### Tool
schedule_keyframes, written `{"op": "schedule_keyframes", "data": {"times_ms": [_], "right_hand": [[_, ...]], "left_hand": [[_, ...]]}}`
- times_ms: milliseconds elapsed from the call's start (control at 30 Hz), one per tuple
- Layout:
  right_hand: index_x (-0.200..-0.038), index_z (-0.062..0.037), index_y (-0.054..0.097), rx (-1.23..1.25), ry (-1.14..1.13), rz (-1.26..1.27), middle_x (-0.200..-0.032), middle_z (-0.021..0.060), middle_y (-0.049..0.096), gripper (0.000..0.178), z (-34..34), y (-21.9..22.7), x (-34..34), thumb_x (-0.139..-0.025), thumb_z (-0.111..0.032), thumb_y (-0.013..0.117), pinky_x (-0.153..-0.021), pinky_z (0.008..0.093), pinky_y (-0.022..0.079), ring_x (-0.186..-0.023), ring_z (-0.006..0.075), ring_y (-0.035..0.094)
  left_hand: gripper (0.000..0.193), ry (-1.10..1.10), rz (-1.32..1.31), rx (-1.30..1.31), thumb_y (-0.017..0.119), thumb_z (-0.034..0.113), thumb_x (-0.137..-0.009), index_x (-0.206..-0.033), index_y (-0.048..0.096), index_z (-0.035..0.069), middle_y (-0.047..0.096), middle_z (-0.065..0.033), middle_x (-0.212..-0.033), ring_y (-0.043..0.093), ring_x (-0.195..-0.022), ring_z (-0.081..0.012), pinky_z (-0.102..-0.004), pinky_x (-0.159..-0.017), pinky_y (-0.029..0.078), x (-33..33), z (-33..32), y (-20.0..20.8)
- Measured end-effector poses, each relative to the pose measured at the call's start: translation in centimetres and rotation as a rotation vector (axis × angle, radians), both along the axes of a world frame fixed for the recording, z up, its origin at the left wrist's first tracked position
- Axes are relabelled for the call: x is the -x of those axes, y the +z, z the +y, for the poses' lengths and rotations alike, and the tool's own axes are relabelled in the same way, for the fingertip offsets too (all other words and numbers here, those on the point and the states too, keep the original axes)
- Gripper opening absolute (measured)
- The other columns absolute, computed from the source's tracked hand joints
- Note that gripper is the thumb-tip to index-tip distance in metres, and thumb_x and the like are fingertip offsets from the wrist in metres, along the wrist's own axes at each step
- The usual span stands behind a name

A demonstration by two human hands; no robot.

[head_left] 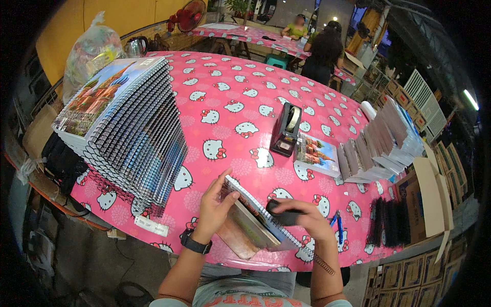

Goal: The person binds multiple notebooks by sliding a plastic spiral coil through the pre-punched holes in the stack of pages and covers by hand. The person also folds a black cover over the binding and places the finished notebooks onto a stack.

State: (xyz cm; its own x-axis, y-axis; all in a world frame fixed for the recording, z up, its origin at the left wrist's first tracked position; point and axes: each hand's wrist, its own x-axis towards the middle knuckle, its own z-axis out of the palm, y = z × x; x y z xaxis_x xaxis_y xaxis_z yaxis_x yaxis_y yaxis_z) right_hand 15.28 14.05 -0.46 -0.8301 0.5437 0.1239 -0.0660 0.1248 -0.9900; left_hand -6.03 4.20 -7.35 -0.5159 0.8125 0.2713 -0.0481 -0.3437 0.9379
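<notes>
My left hand (217, 207), a dark watch on its wrist, grips a notebook (253, 204) by its upper edge and holds it tilted above the table's near side. A spiral coil (294, 238) runs along the notebook's right edge, its loose end sticking out past the lower corner. Closed around a rounded black object (283, 215), my right hand (312, 220) holds it at the coil; its exact kind is unclear. Beneath the notebook lies a flat brownish board or slab (240, 238). Blue-handled pliers (338, 227) rest just right of my right hand.
A tall stack of spiral-bound notebooks (138, 117) stands at left. A black tape dispenser (285, 130), a small notebook pile (317, 156) and unbound stacks (381, 140) are on the pink table (225, 169). Black coils (388, 222) lie beside a cardboard box (422, 199). Two people sit or stand farther back.
</notes>
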Motion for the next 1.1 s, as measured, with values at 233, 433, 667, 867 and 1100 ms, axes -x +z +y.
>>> {"op": "schedule_keyframes", "data": {"times_ms": [233,433,667,867,1100], "right_hand": [[-0.102,0.0009,0.062,0.04,0.005,-0.108,-0.106,0.0144,0.06,0.067,0.1,-0.5,0.6,-0.078,-0.061,0.052,-0.097,0.0362,0.036,-0.108,0.0246,0.053],[-0.109,0.0005,0.059,0.139,0.048,0.217,-0.109,0.015,0.058,0.062,-0.4,-0.9,1.4,-0.082,-0.055,0.048,-0.091,0.0367,0.039,-0.108,0.0242,0.051],[-0.108,0.0025,0.058,0.069,0.076,0.11,-0.116,0.0127,0.054,0.07,0.8,-0.8,2.6,-0.08,-0.061,0.049,-0.082,0.0304,0.043,-0.102,0.0209,0.053],[-0.112,0.0029,0.055,-0.156,-0.047,-0.203,-0.104,0.01,0.059,0.062,2.6,-2.3,3.1,-0.084,-0.052,0.049,-0.075,0.0291,0.044,-0.09,0.0166,0.055],[-0.113,0.0025,0.054,-0.164,-0.14,-0.206,-0.109,0.0115,0.059,0.066,1.7,-2.4,3.8,-0.082,-0.056,0.05,-0.082,0.0279,0.042,-0.099,0.0169,0.053]], "left_hand": [[0.052,-0.102,-0.035,0.004,0.058,0.009,-0.085,-0.133,0.039,0.003,0.05,-0.0081,-0.119,0.046,-0.107,-0.0137,-0.0271,-0.093,0.036,0.6,-0.2,0.2],[0.053,-0.143,-0.028,-0.009,0.058,0.011,-0.086,-0.134,0.039,0.003,0.047,-0.0078,-0.122,0.044,-0.11,-0.0142,-0.0274,-0.095,0.034,1.0,-0.3,0.3],[0.052,-0.102,0.011,-0.005,0.059,0.014,-0.086,-0.133,0.04,0.004,0.049,-0.0077,-0.115,0.046,-0.106,-0.0145,-0.0273,-0.093,0.035,0.6,-0.4,0.0],[0.053,-0.112,0.019,-0.019,0.061,0.016,-0.085,-0.133,0.041,0.005,0.049,-0.0062,-0.111,0.046,-0.101,-0.0138,-0.0274,-0.091,0.036,1.1,0.3,0.2],[0.053,-0.144,0.011,-0.008,0.062,0.017,-0.084,-0.132,0.042,0.005,0.048,-0.0042,-0.105,0.044,-0.1,-0.0135,-0.0269,-0.091,0.035,0.3,-0.1,0.8]]}}
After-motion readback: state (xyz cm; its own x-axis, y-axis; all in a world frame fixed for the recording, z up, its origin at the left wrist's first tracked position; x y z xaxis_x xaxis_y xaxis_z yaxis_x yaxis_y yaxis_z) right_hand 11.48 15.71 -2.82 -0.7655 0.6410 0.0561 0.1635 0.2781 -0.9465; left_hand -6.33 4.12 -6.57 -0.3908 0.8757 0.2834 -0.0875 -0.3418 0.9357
